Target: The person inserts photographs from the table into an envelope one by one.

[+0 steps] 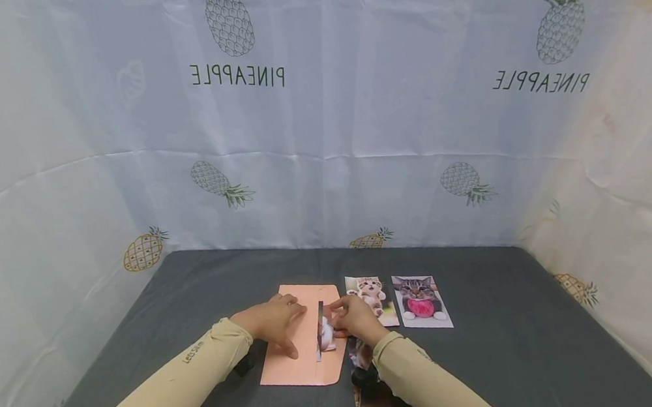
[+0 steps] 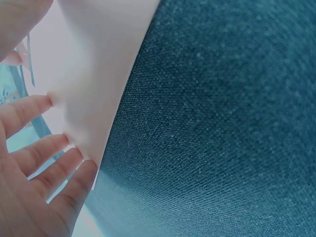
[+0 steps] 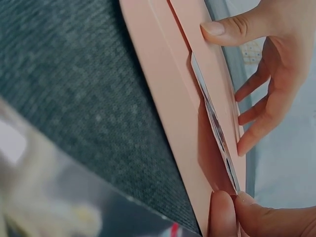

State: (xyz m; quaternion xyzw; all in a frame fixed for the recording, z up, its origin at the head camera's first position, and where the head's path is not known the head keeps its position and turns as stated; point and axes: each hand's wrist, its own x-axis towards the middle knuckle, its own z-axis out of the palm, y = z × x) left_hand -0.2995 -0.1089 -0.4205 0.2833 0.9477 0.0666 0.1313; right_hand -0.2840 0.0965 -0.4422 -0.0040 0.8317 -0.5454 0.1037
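A peach-coloured paper envelope (image 1: 301,371) lies on the dark tabletop in front of me. My left hand (image 1: 271,320) rests on its left part with fingers spread; in the left wrist view the fingertips (image 2: 74,157) press near the paper's edge. My right hand (image 1: 357,320) pinches a photo card (image 1: 327,334) between thumb and finger. That card, with a white animal on it, sits partly in the envelope's opening. In the right wrist view its thin edge (image 3: 211,111) runs along the slit, and the pinching fingertips are at its near end.
Beyond my right hand lies a kitten photo (image 1: 372,294), with a tabby cat photo (image 1: 422,302) to its right. Another brown-toned picture (image 1: 371,402) lies partly hidden under my right wrist. Pineapple-print curtains (image 1: 323,112) enclose the table's back and sides.
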